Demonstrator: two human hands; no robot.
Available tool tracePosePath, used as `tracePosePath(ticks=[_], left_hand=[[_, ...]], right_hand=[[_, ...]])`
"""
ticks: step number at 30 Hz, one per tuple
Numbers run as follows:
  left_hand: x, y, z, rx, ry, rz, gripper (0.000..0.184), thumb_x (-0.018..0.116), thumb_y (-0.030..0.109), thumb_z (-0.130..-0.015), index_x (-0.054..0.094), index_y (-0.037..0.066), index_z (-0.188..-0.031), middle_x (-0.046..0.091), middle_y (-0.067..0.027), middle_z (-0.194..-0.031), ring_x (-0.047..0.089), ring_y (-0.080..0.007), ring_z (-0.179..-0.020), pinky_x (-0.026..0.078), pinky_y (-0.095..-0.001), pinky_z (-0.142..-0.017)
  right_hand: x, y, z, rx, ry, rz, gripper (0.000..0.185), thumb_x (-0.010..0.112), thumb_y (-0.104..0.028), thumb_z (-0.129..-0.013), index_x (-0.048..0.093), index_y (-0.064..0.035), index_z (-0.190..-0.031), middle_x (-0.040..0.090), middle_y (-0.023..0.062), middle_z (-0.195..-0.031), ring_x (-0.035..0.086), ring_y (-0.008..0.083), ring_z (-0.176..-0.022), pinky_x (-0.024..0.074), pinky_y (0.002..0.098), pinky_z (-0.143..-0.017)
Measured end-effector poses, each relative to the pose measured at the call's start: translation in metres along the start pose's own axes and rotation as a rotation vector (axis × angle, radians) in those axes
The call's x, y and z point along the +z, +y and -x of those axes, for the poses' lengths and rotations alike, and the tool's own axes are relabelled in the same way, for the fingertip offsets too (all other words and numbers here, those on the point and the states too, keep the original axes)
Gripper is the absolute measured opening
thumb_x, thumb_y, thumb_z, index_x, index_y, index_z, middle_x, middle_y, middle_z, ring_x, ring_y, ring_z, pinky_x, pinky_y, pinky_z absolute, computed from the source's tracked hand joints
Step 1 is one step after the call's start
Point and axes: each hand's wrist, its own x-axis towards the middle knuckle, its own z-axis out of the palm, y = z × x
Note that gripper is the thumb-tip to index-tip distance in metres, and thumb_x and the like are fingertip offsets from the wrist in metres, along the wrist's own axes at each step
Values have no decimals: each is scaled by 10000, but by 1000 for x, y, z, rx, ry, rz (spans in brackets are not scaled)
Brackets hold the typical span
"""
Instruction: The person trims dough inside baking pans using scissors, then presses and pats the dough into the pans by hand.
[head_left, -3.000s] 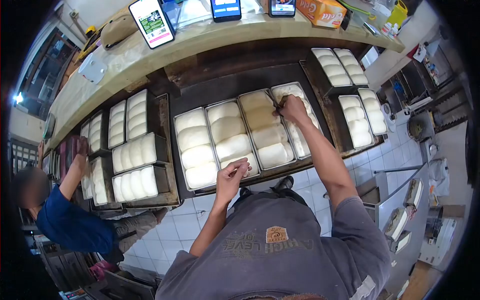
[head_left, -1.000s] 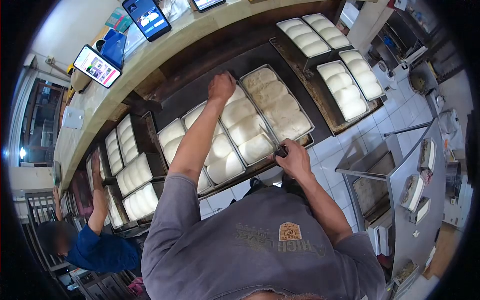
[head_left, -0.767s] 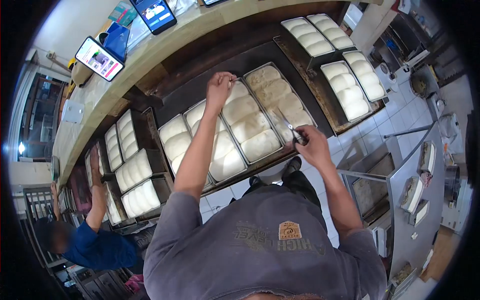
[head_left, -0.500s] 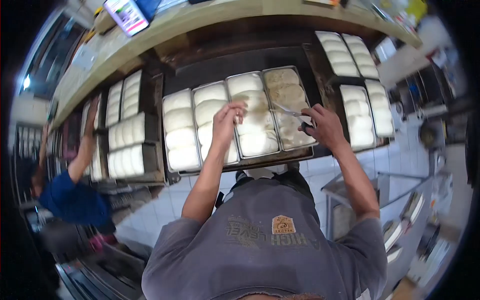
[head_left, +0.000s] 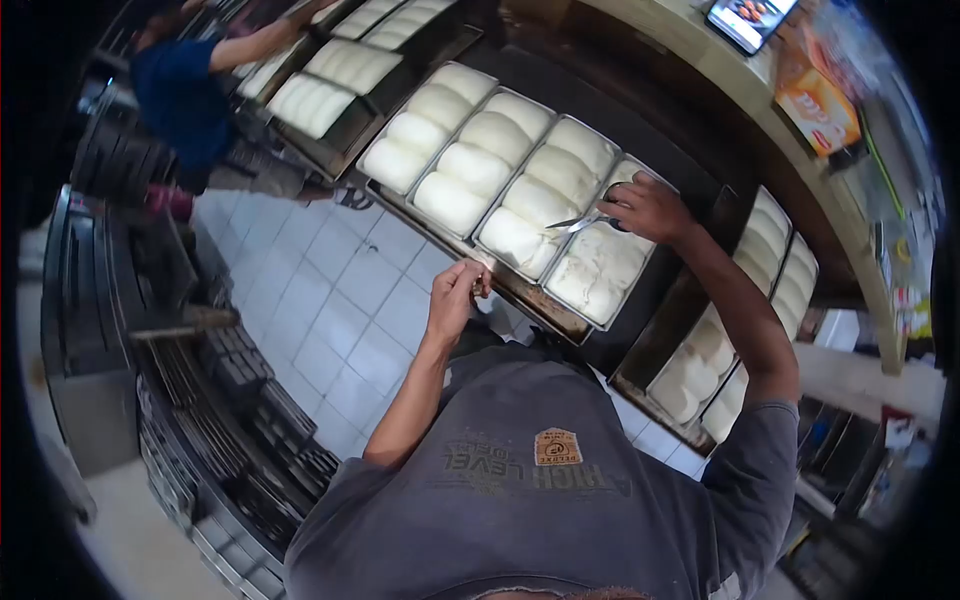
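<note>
My right hand (head_left: pixel 640 208) grips a pair of scissors (head_left: pixel 574 224) by the dark handles. Their blades point left, over the dough in the loaf pans. Under and beside that hand is the rightmost pan's dough (head_left: pixel 597 272), with a wrinkled, marked surface. Left of it, another pan holds smoother, pale dough (head_left: pixel 540 201) in rounded humps. My left hand (head_left: pixel 458 295) is closed, fingers curled together, just off the tray's front edge. Whatever it may hold is hidden by the fingers. These pans stand side by side on a dark baking tray (head_left: pixel 560 318).
More dough-filled pans (head_left: pixel 352 66) stand at the upper left, where a co-worker in a blue shirt (head_left: pixel 180 95) reaches over. Further pans (head_left: pixel 757 250) sit on the right. A wooden shelf (head_left: pixel 690 50) carries a phone (head_left: pixel 750 20) and an orange packet (head_left: pixel 818 108). Racks (head_left: pixel 210 400) stand lower left.
My view has turned, so the trays and shelf appear rotated. My left hand has moved from above the pans to the tray's front edge, and its fingers have closed. The scissors remain in my right hand.
</note>
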Motion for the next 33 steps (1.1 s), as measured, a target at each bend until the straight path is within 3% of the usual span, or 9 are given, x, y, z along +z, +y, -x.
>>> tracePosePath(ticks=[7, 23, 33], left_hand=[[5, -11, 38, -17, 134, -84, 284, 585, 235, -1081, 697, 28, -922, 647, -33, -820, 581, -118, -743, 467, -248, -738], [35, -20, 23, 27, 60, -248, 185, 692, 191, -1039, 735, 26, -966, 672, -19, -850, 586, -103, -741, 474, -245, -692], [58, -4, -18, 54, 51, -690, 211, 761, 200, -978, 758, 23, -1093, 713, -46, -908, 626, -151, -770, 502, -275, -722]], right_hand=[[3, 22, -21, -194, 57, 35, 317, 709, -177, -869, 681, -152, -1184, 620, 25, -1035, 617, 166, -930, 471, 354, -939], [28, 39, -22, -230, 100, -55, 305, 707, -150, -874, 713, -135, -1178, 636, 12, -1013, 628, 154, -918, 468, 331, -916], [34, 32, -17, -190, 140, -62, 229, 710, -155, -887, 743, -142, -1113, 629, -17, -933, 596, 129, -815, 473, 314, -870]])
